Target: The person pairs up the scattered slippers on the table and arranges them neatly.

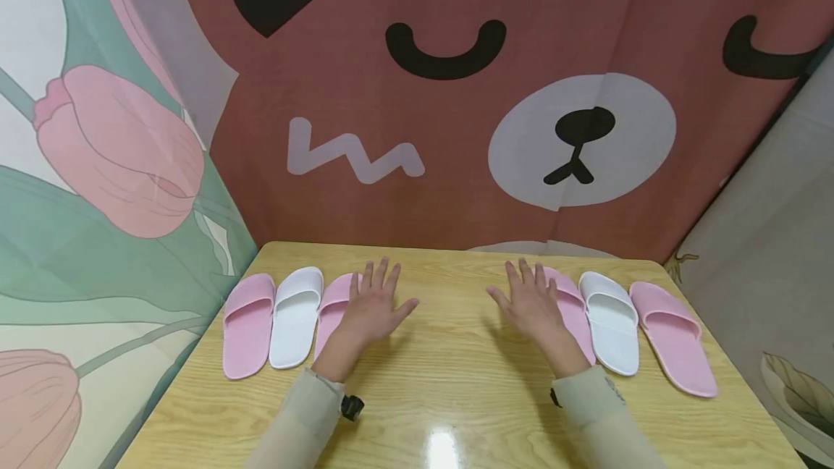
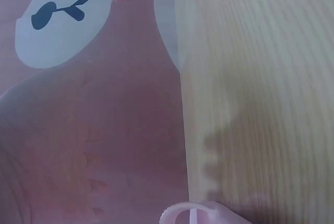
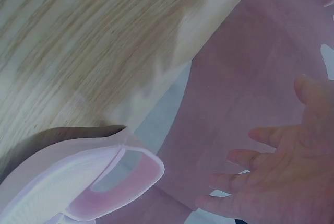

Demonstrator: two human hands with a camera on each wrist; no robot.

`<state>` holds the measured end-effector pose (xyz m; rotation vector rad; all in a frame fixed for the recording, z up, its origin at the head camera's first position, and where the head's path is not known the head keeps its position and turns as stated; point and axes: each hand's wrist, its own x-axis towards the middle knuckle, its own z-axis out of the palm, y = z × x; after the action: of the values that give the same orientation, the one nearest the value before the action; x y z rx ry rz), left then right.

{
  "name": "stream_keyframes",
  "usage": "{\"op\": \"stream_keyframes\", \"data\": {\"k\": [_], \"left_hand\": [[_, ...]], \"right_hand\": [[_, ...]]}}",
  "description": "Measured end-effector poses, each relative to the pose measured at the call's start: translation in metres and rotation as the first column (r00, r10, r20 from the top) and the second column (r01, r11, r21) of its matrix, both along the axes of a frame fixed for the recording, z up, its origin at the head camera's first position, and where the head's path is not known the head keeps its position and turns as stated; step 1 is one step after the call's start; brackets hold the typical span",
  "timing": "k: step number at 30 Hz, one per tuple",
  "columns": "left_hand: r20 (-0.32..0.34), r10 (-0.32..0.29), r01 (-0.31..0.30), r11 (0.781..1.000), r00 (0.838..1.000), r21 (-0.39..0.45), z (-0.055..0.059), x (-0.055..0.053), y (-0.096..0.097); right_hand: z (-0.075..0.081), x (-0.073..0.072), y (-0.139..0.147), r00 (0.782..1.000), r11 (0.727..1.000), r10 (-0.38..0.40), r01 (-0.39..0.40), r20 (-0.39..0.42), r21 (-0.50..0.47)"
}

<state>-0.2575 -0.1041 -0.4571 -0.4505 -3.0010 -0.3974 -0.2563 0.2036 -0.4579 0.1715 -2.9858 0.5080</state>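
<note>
Over the table, my left hand spreads its straight fingers and holds nothing. It partly covers a pink slipper, the innermost of the left group. Beside that slipper lie a white slipper and an outer pink slipper. My right hand is likewise spread and bare, overlapping the inner pink slipper of the right group. Further right are another white slipper and a pink slipper, its toe angled outward. In the right wrist view the right hand shows its fingers apart, above a slipper.
The wood-grain table has its back edge against a curtain printed with a bear face. A tulip-print cloth hangs on the left, a pale cloth on the right. A bright light reflection shows near the table's front.
</note>
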Motion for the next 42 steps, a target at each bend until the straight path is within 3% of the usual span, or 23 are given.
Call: {"op": "stream_keyframes", "data": {"k": [15,29,42], "left_hand": [[-0.014,0.014,-0.013,0.999,1.0,0.033,-0.007,0.0,-0.01],[-0.03,0.032,-0.031,0.999,0.999,0.01,-0.011,0.001,-0.02],[0.013,0.054,-0.055,0.998,0.998,0.023,-0.01,-0.002,-0.031]], "right_hand": [[-0.002,-0.001,0.013,1.0,1.0,-0.009,0.009,0.005,-0.01],[-0.001,-0.004,0.025,0.999,0.999,-0.031,0.031,0.027,-0.011],[0.0,-0.008,0.033,0.998,0.999,-0.039,0.04,0.045,-0.022]]}}
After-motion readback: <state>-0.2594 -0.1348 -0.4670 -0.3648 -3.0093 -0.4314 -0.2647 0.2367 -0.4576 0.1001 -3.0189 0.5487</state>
